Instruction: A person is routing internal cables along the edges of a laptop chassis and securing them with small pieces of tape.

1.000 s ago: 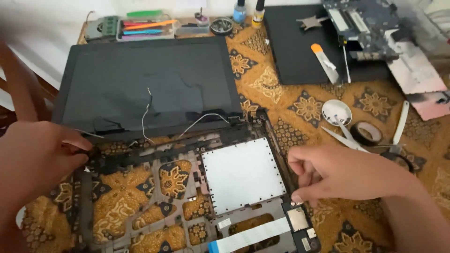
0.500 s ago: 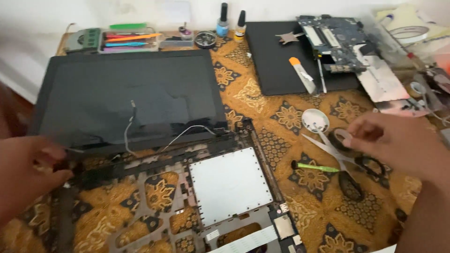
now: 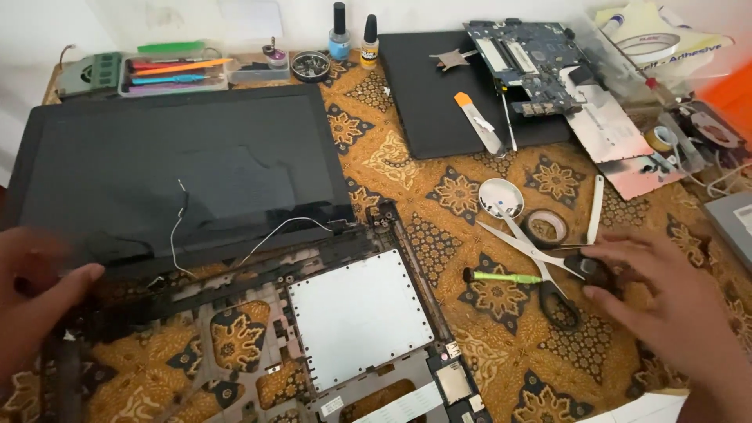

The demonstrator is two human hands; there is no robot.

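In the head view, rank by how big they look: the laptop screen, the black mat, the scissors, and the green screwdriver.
1. laptop screen
2. black mat
3. scissors
4. green screwdriver

The mat lies farther from the camera, but the screen looks clearly larger.

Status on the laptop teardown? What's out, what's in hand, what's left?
Done: the circuit board is out, lying on the black cover panel. In hand: the left hand grips the stripped base frame at its left hinge corner; the right hand rests on the scissors. Left: the screen is joined to the frame, thin wires loose across it.
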